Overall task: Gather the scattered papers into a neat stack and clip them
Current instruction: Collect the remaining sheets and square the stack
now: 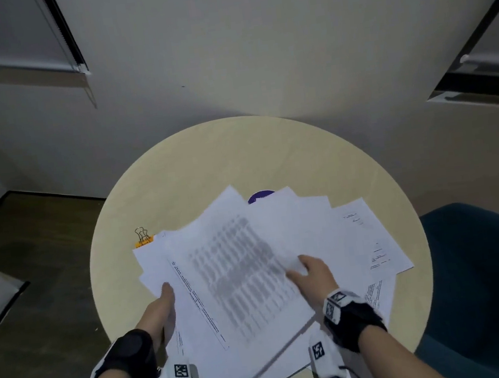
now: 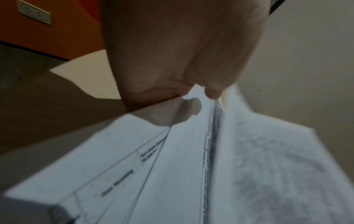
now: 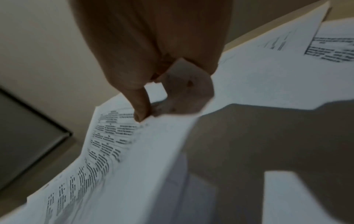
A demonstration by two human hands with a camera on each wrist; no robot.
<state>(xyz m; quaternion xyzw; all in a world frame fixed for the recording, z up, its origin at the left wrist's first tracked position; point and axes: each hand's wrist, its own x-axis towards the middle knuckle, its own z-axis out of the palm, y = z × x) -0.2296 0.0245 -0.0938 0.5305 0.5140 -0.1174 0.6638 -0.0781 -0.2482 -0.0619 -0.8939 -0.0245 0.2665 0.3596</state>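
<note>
Papers: white printed sheets lay in a messy fan on the near half of the round table.
Top sheet: its long side ran from the near edge up and to the left, tilted.
Left hand: it pinched the left edge of the bunch, thumb on top.
Right hand: it pinched the top sheet's right edge.
Clip: an orange binder clip sat just past the papers' far left corner.
Purple thing: it peeked out from under the far sheets.
Chair: dark, to the right.
</note>
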